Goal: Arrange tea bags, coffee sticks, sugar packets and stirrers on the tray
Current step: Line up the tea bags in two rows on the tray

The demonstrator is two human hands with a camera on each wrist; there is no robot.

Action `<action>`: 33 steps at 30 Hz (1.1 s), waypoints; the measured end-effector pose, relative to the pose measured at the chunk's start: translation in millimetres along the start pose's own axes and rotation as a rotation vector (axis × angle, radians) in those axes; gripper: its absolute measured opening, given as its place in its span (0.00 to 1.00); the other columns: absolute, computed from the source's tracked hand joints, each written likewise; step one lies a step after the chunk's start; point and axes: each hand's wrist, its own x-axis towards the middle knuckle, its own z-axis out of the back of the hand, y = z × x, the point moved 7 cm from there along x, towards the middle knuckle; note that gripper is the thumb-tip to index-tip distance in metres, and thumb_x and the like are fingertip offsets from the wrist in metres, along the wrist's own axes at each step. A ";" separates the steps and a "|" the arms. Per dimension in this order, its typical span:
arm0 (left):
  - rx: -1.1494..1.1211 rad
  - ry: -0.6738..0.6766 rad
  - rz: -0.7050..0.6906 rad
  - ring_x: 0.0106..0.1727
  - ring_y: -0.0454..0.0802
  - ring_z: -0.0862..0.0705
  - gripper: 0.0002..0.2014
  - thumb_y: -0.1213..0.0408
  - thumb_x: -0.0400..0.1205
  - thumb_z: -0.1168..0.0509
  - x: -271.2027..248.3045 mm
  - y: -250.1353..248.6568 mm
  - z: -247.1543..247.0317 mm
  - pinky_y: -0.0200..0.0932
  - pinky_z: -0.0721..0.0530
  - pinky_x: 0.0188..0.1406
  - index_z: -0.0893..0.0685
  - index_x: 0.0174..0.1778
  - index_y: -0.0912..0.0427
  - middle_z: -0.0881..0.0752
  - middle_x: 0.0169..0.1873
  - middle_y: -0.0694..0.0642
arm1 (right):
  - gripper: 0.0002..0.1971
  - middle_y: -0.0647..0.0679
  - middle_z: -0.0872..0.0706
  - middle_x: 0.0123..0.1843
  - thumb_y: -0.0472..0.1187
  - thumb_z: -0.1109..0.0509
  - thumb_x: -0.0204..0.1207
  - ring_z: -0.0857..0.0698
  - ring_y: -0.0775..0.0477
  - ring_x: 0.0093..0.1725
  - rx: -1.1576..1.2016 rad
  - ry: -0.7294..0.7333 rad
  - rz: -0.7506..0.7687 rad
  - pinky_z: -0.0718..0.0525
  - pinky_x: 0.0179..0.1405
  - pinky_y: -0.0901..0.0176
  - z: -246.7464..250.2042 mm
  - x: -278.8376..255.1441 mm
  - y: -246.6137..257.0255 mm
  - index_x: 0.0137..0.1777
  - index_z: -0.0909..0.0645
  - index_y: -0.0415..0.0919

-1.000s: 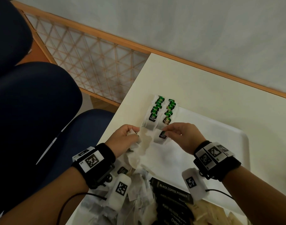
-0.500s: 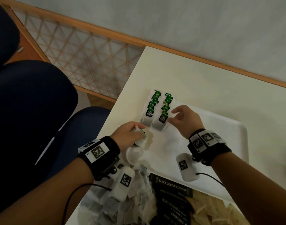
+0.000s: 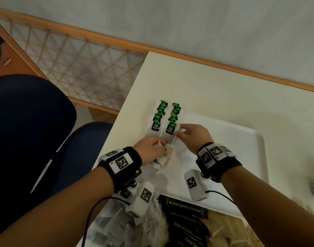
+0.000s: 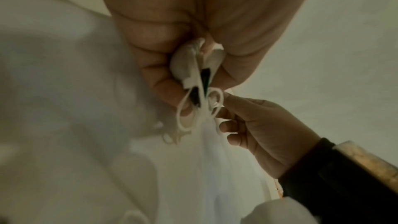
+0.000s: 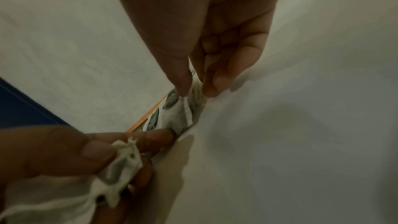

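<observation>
Head view: a white tray (image 3: 245, 157) lies on the pale worktop (image 3: 206, 82). At the tray's far left corner two rows of tea bags (image 3: 166, 120) with green tags lie overlapped, side by side. The right hand (image 3: 191, 136) is at the near end of the right row, its thumb and fingertips pinching the edge of the nearest tea bag (image 3: 170, 132) there. The left hand (image 3: 149, 150), just beside the near end of the rows, has its fingers curled round a small bunch of loose tea bags (image 3: 161, 157). Nearer than the tray lies a heap of more tea bags (image 3: 117, 227), black coffee sticks (image 3: 184, 207) marked "BLACK COFFEE POWDER", and pale wooden stirrers (image 3: 224, 229). A dark blue chair (image 3: 33, 122) stands left of the worktop.

Left wrist view: the left hand (image 4: 193, 57) grips the bunch of loose tea bags (image 4: 198, 67), whose white strings and dark tags hang out between its fingers. The right hand (image 4: 258, 125) is just beyond, fingertips touching the strings.

Right wrist view: the right hand (image 5: 204, 48) pinches the corner of the nearest tea bag (image 5: 185, 113) between thumb and fingers, at the tray's edge. The left hand (image 5: 64, 151) is close by, thumb pressed on its crumpled bunch (image 5: 122, 163).
</observation>
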 end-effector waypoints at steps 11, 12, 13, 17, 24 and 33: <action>-0.074 -0.050 -0.026 0.43 0.41 0.18 0.17 0.68 0.79 0.33 -0.6 -0.8 5.6 0.28 0.20 0.35 0.19 0.64 0.55 0.16 0.49 0.51 | 0.26 0.46 0.11 0.46 0.38 0.38 0.77 0.16 0.48 0.49 0.090 -0.040 0.016 0.26 0.41 0.64 3.5 -1.3 -3.2 0.77 0.30 0.47; -0.088 -0.044 -0.031 0.45 0.42 0.18 0.17 0.69 0.79 0.33 -2.1 -1.3 5.8 0.29 0.18 0.38 0.20 0.65 0.55 0.16 0.52 0.52 | 0.26 0.48 0.12 0.46 0.38 0.37 0.77 0.17 0.48 0.49 0.125 -0.074 0.027 0.24 0.44 0.63 6.3 -4.5 -2.9 0.76 0.30 0.48; -0.108 -0.036 -0.038 0.47 0.43 0.17 0.18 0.69 0.79 0.33 -4.6 -2.4 6.0 0.30 0.17 0.40 0.20 0.66 0.55 0.16 0.54 0.53 | 0.24 0.51 0.13 0.46 0.39 0.36 0.77 0.17 0.49 0.49 0.166 -0.104 0.048 0.23 0.47 0.61 9.1 -8.6 -1.4 0.74 0.28 0.49; -0.193 -0.019 -0.080 0.45 0.47 0.15 0.24 0.76 0.79 0.35 -14.0 -4.5 9.2 0.38 0.15 0.40 0.24 0.71 0.56 0.15 0.56 0.55 | 0.12 0.56 0.14 0.46 0.46 0.33 0.78 0.18 0.59 0.39 0.239 -0.045 0.159 0.24 0.38 0.70 2.3 -27.5 14.1 0.61 0.19 0.55; -0.290 0.004 -0.142 0.45 0.45 0.15 0.26 0.84 0.76 0.35 -27.5 -9.3 10.2 0.34 0.16 0.40 0.27 0.62 0.50 0.17 0.53 0.47 | 0.14 0.61 0.14 0.46 0.54 0.26 0.72 0.17 0.62 0.42 0.244 0.141 0.138 0.23 0.40 0.72 -22.8 -44.9 23.1 0.57 0.16 0.54; -0.238 -0.043 -0.110 0.52 0.52 0.15 0.26 0.78 0.78 0.33 -34.5 2.8 14.7 0.37 0.15 0.40 0.27 0.71 0.58 0.17 0.59 0.63 | 0.04 0.56 0.13 0.34 0.49 0.23 0.70 0.18 0.59 0.34 0.359 0.138 0.129 0.21 0.35 0.68 -19.1 -49.8 29.2 0.37 0.15 0.54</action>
